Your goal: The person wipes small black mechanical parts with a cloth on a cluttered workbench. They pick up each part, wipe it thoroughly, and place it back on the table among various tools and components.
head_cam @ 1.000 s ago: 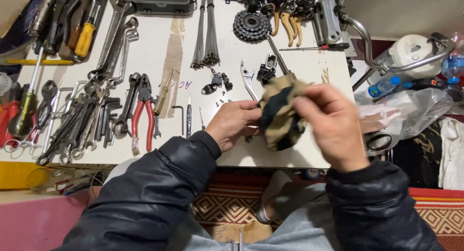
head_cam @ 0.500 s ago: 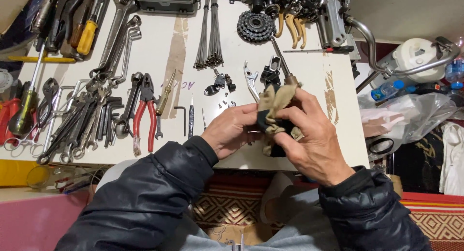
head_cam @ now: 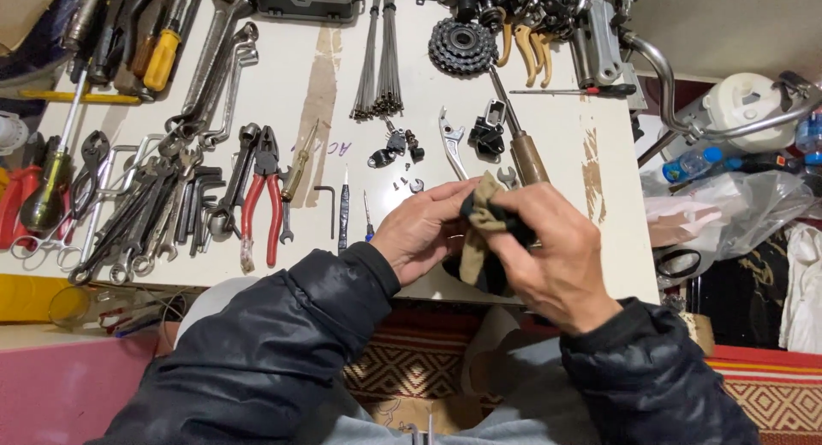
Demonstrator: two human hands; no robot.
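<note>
Just below the middle of the frame, both hands are closed around a crumpled rag (head_cam: 481,231) over the near edge of the white tabletop (head_cam: 282,94). The rag is soft, bunched cloth in a patchy tan and black pattern; a tan fold sticks up between the hands and a darker fold hangs down beneath them. The left hand (head_cam: 421,231) cups it from the left with the fingers curled against it, and the right hand (head_cam: 552,248) wraps over it from the right, gripping tightly. Whether anything is wrapped inside the cloth cannot be told. Just above the hands lie a silver lever (head_cam: 451,141) and a wooden-handled tool (head_cam: 524,149). Red-handled pliers (head_cam: 261,197) lie to the left, among spanners.
</note>
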